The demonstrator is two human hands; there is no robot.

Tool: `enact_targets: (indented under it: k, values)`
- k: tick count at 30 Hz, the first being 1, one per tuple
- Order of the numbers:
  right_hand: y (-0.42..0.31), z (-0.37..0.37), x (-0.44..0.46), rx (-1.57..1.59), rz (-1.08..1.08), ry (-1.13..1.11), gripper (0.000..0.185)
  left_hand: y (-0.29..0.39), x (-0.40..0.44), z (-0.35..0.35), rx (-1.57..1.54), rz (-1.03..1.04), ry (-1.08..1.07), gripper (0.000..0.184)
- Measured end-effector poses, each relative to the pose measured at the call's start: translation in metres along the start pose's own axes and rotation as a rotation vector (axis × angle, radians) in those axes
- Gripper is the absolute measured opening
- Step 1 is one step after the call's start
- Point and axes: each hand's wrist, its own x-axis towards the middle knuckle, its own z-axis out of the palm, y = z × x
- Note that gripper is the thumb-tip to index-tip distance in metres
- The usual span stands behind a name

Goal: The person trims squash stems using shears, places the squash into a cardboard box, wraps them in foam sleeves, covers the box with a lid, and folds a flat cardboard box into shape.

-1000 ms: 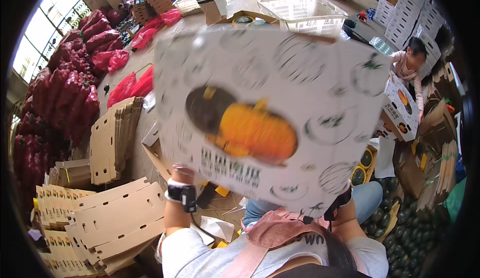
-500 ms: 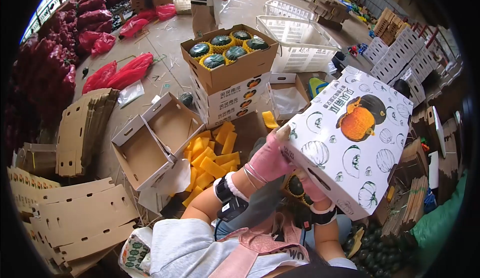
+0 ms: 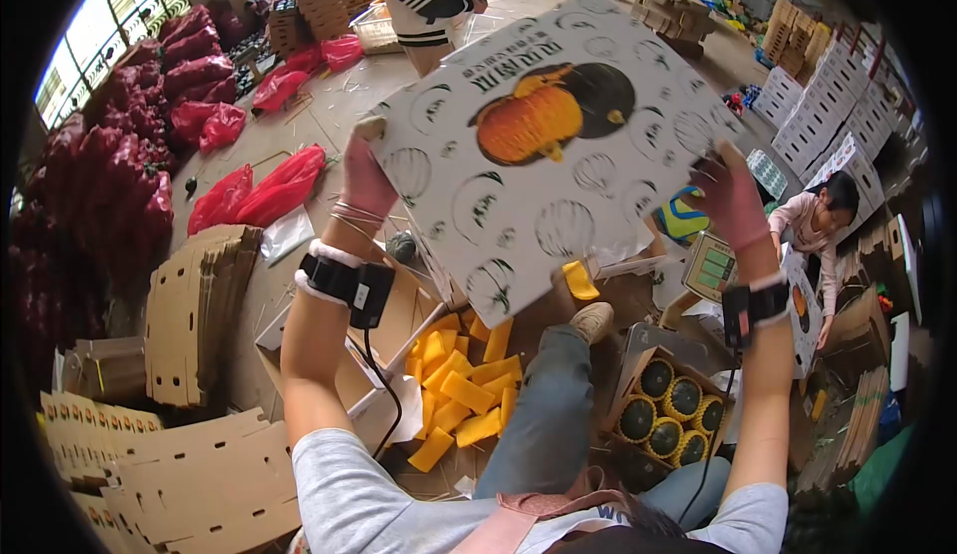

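Note:
A white carton [image 3: 439, 205], printed with an orange-and-dark pumpkin picture, is held up tilted in front of me. My left hand [image 3: 369, 177], in a pink glove, grips its left edge. On its right edge is my right hand [image 3: 733, 195], also pink-gloved, with the fingers over the corner. The carton's underside is hidden. Low on the right, an open box [image 3: 620, 432] holds several dark green pumpkins [image 3: 682, 398] in yellow foam nets. Beside it stands a scale display [image 3: 710, 267] with green readouts.
Yellow foam pieces [image 3: 469, 390] are heaped by my leg. Flattened cardboard [image 3: 199, 315] stacks stand left, with red bags [image 3: 259, 190] beyond. A person [image 3: 424, 0] stands behind the carton; another person [image 3: 822, 220] bends at the right by white cartons.
The carton has moved from the right to the middle and up, held in both hands. It now covers the stacked boxes behind. The netted pumpkin box and scale at the right have come into view.

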Motion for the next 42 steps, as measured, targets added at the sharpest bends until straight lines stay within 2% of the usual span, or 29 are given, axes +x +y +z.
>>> enact_targets:
  k: [1,3,4,7,9,10,12,13,16,17,18,19,22,24,26,27,28,29,30,33,35,36,42]
  values:
    - [0.006,-0.009,0.042,0.078,0.138,-0.093,0.047,0.013,0.019,-0.026,0.033,-0.017,0.051,0.046]
    - [0.007,0.049,0.076,0.022,0.12,0.047,0.043,0.027,0.052,-0.067,0.086,-0.022,0.097,0.045]
    - [0.018,0.058,0.105,0.017,0.08,0.037,0.042,0.031,0.064,-0.078,0.107,-0.011,0.092,0.046]
    - [0.041,0.082,0.167,-0.02,0.098,0.085,0.067,0.032,0.088,-0.105,0.147,0.018,0.181,0.05]
    - [0.056,0.089,0.199,-0.041,0.161,0.09,0.056,0.037,0.102,-0.127,0.216,-0.031,0.223,0.054]
    - [0.061,0.092,0.208,-0.057,0.206,0.091,0.053,0.039,0.11,-0.143,0.21,-0.085,0.171,0.055]
    - [0.066,0.101,0.209,-0.108,0.269,0.16,0.048,0.038,0.114,-0.14,0.249,-0.179,0.228,0.056]
    - [0.072,0.101,0.211,-0.068,0.244,0.175,0.044,0.04,0.114,-0.134,0.372,-0.182,0.297,0.057]
    - [0.055,0.092,0.205,-0.305,0.426,0.094,0.056,0.046,0.114,-0.1,0.579,-0.352,0.394,0.055]
    - [0.054,0.094,0.2,-0.281,0.392,0.093,0.07,0.045,0.115,-0.094,0.593,-0.367,0.459,0.05]
    - [0.051,0.093,0.192,-0.337,0.416,0.065,0.073,0.042,0.115,-0.092,0.609,-0.384,0.523,0.047]
    - [0.044,0.091,0.182,-0.39,0.437,0.037,0.076,0.041,0.114,-0.098,0.616,-0.414,0.497,0.048]
    - [0.042,0.089,0.178,-0.402,0.453,-0.023,0.085,0.065,0.127,-0.169,0.62,-0.552,0.318,0.056]
    - [0.043,0.088,0.183,-0.386,0.482,-0.026,0.085,0.066,0.122,-0.149,0.709,-0.58,0.345,0.062]
    - [0.048,0.08,0.189,-0.465,0.5,0.008,0.087,0.051,0.1,-0.104,0.867,-0.508,0.549,0.068]
    - [0.048,0.076,0.189,-0.519,0.503,-0.002,0.088,0.053,0.095,-0.094,0.964,-0.574,0.6,0.074]
    - [0.048,0.073,0.188,-0.575,0.507,-0.012,0.089,0.056,0.1,-0.108,0.877,-0.619,0.574,0.075]
    - [0.049,0.072,0.184,-0.449,0.56,-0.059,0.089,0.061,0.108,-0.133,0.79,-0.661,0.549,0.076]
    - [0.053,0.074,0.183,-0.334,0.578,-0.002,0.089,0.061,0.109,-0.134,0.702,-0.702,0.524,0.077]
    - [0.071,0.069,0.184,-0.078,0.606,0.064,0.093,0.057,0.108,-0.149,0.543,-0.688,0.444,0.074]
    - [0.084,0.063,0.185,-0.003,0.543,0.006,0.092,0.053,0.103,-0.147,0.479,-0.668,0.385,0.072]
    - [0.09,0.065,0.188,0.147,0.619,0.156,0.091,0.048,0.101,-0.144,0.453,-0.635,0.411,0.072]
    - [0.094,0.089,0.17,0.13,0.517,0.151,0.092,0.034,0.096,-0.174,0.354,-0.532,0.537,0.069]
